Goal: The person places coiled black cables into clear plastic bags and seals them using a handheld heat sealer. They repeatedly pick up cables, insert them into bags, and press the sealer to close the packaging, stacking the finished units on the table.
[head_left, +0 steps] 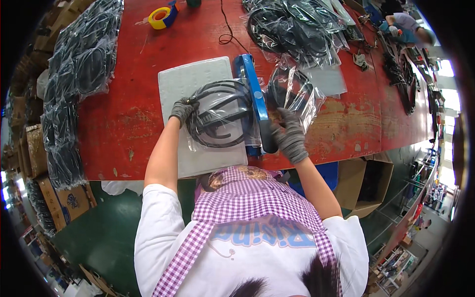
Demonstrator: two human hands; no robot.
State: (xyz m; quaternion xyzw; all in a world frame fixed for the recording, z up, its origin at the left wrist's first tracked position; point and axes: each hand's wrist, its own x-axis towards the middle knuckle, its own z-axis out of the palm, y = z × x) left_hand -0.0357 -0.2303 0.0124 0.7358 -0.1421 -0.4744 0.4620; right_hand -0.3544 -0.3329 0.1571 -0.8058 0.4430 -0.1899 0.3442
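Note:
A clear plastic bag with a coiled black hose or cable (221, 115) lies on a white board (194, 76). Pinched in my gloved left hand (184, 110) is the bag's left edge, and its right end reaches under the blue arm of a bar-shaped bag sealer (257, 94). My right hand (291, 137), in a grey glove, is closed at the black near end of the sealer's arm; its fingertips are partly hidden. Just right of the sealer, another bagged black coil (293, 91) lies close to that hand.
Bagged black coils lie in a row along the table's left side (81, 74), and more are piled at the back (297, 29). Yellow tape (159, 18) and a thin cord (227, 38) are at the far side. A cardboard box (368, 183) stands below right. Another person (405, 24) works far right.

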